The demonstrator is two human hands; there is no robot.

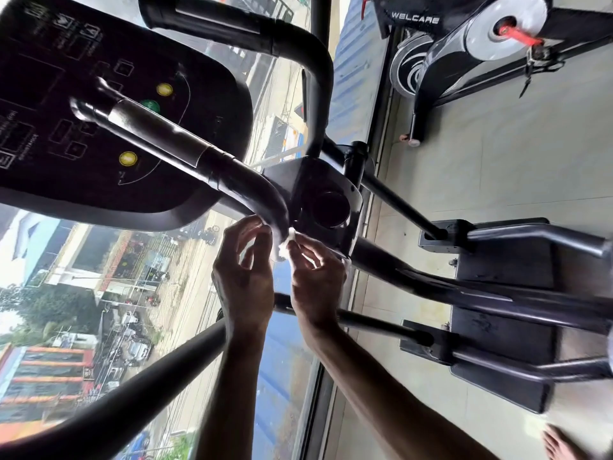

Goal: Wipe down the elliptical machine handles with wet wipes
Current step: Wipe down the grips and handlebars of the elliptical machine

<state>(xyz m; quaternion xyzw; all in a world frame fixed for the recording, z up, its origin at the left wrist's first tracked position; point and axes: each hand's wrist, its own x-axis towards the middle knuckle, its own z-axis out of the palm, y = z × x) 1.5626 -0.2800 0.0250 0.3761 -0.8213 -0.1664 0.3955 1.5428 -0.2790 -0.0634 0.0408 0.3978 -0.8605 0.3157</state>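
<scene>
The picture is turned sideways. A black fixed handle (185,151) of the elliptical runs from the console (66,111) down to the centre column (325,200). A small white wet wipe (288,245) sits just below the handle's bent lower end. My left hand (243,277) and my right hand (315,280) meet there, both pinching the wipe with thumb and fingertips. The left fingers curl up against the handle's bend. A second curved handle (298,51) arcs above, and a long moving handle bar (109,403) crosses the lower left.
The elliptical's pedals (497,360) and black frame lie at the right on a pale floor. Another machine marked WELCARE (464,38) stands at the top right. A large window behind the console shows a street below. A bare foot (560,443) shows at the bottom right.
</scene>
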